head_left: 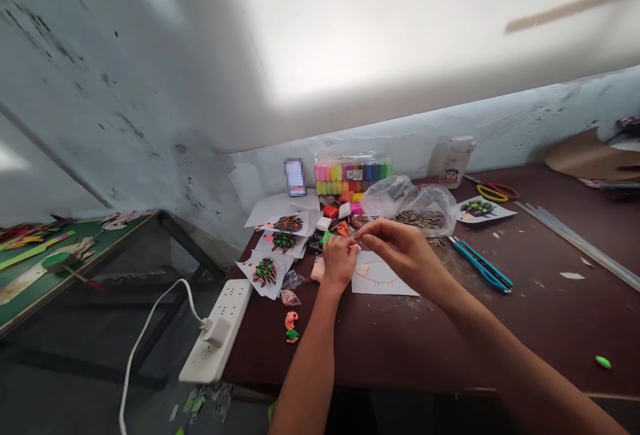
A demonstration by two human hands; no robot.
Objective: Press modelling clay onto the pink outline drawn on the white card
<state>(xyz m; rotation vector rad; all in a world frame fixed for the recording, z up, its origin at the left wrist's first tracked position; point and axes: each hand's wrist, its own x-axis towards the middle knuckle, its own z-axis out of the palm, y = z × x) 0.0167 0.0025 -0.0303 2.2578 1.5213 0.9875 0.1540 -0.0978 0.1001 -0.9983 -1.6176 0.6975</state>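
My left hand (340,263) is closed, fingers curled together, with a bit of pink clay showing at its thumb side. Close beside it, my right hand (397,243) has thumb and forefinger in a pinch; whatever lies between them is too small to make out. Below the hands lies a white paper (385,284) with an orange outline drawing and a pale clay patch at its left end. Peach clay (317,269) sits left of my left hand. Finished-looking hedgehog pictures (265,271) with dark spines and coloured dots lie further left.
Clay packs (327,173) stand at the wall near a phone (297,178). Brown sticks (417,220) fill a plastic bag. To the right are blue-handled pliers (483,268), scissors (493,191), a white bottle (457,161) and clear rods (585,241). A power strip (200,361) overhangs the left edge.
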